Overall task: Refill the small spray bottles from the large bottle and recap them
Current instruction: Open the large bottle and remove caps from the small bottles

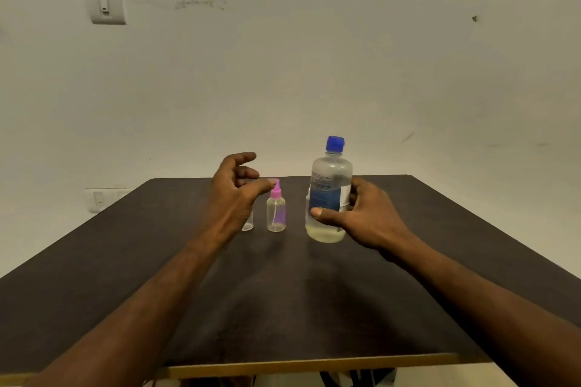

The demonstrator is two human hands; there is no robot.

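Note:
A large clear bottle (pixel 328 192) with a blue cap and blue label stands on the dark table (pixel 283 308), with a little yellowish liquid at its bottom. My right hand (pixel 364 214) grips it, thumb across the front and fingers round the back. Left of it stands a small clear spray bottle (pixel 276 214) with a pink spray top. My left hand (pixel 234 192) hovers beside that top with loosely curled fingers, thumb tip near the nozzle, holding nothing. A second small clear bottle (pixel 247 225) is mostly hidden behind my left hand.
A pale object (pixel 307 198) peeks out behind the large bottle's left side; I cannot tell what it is. The table's far edge meets a plain wall just behind the bottles. The table's front edge (pixel 314 364) is close to me.

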